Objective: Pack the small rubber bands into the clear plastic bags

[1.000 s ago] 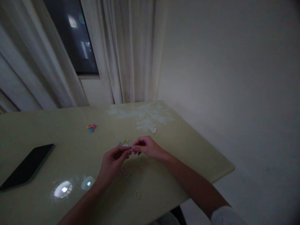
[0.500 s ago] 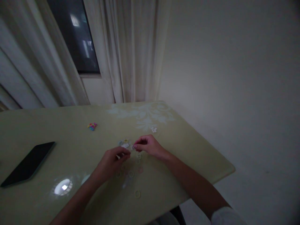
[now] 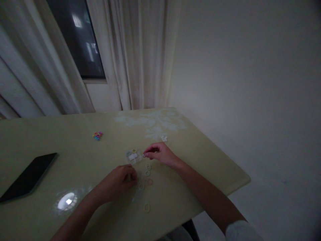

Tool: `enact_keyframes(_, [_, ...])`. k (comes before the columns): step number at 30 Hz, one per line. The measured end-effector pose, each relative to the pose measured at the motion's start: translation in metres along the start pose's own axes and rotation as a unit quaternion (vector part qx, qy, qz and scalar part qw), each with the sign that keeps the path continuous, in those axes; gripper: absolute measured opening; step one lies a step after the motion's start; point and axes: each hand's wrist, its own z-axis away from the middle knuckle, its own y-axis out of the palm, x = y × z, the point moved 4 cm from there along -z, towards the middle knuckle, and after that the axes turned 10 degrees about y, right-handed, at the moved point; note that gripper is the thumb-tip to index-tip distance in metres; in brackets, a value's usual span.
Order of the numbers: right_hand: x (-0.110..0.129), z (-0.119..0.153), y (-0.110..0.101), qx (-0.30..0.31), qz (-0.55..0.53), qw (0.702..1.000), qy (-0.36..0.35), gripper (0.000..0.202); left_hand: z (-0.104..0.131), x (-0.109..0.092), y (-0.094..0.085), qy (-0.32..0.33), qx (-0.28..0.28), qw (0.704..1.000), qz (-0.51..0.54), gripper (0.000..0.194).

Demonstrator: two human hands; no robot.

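Note:
My right hand [image 3: 159,154] is closed in a pinch beside a clear compartment box [image 3: 137,160]; something small is between its fingertips, too small to make out. The box holds a white piece [image 3: 133,156] and a yellow ring [image 3: 134,151]. My left hand [image 3: 122,182] is low over the table, nearer to me than the box. Its fingers are curved, with a gap between forefinger and thumb, and it covers part of the loose rings. Pale rings [image 3: 147,173], a pink ring [image 3: 149,181] and a yellowish ring [image 3: 146,208] lie to its right.
On the glossy table [image 3: 75,144] a dark tablet [image 3: 30,175] lies at the left. Farther back are a pile of small colourful pieces [image 3: 97,135] and a small white cluster [image 3: 164,138]. A wall [image 3: 238,100] runs along the right, and curtains [image 3: 147,60] hang behind.
My left hand has moved down toward me, away from the box, and now covers rings that showed before. The right hand keeps its pinch beside the box, nearly still.

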Motion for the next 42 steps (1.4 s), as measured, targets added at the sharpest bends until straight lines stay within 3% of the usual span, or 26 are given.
enact_keyframes(7, [-0.001,-0.001,-0.002,0.022,-0.021,1.000,0.007,0.035,-0.002,0.006,-0.008,-0.010,-0.033,0.994,0.102,0.021])
enact_keyframes(13, [-0.004,0.002,0.008,0.072,-0.017,0.997,0.019,0.036,-0.011,0.010,-0.005,-0.047,-0.193,0.961,0.193,0.034])
enact_keyframes(16, [-0.004,0.003,0.015,0.064,-0.011,0.998,0.013,0.033,-0.014,0.006,-0.002,-0.069,-0.231,0.946,0.218,0.038])
enact_keyframes(22, [-0.002,0.004,0.018,0.013,-0.006,1.000,-0.005,0.031,-0.012,0.001,0.003,-0.072,-0.239,0.918,0.308,0.037])
enact_keyframes(28, [-0.001,0.006,0.018,0.023,-0.014,1.000,-0.006,0.031,-0.011,0.002,0.006,-0.064,-0.230,0.901,0.363,0.034])
enact_keyframes(36, [0.003,0.008,0.018,0.004,0.026,0.999,-0.031,0.029,-0.012,0.001,0.006,-0.066,-0.216,0.905,0.360,0.034])
enact_keyframes(42, [0.004,0.010,0.019,0.000,0.039,0.998,-0.046,0.031,-0.015,-0.004,0.006,-0.053,-0.241,0.910,0.332,0.032])
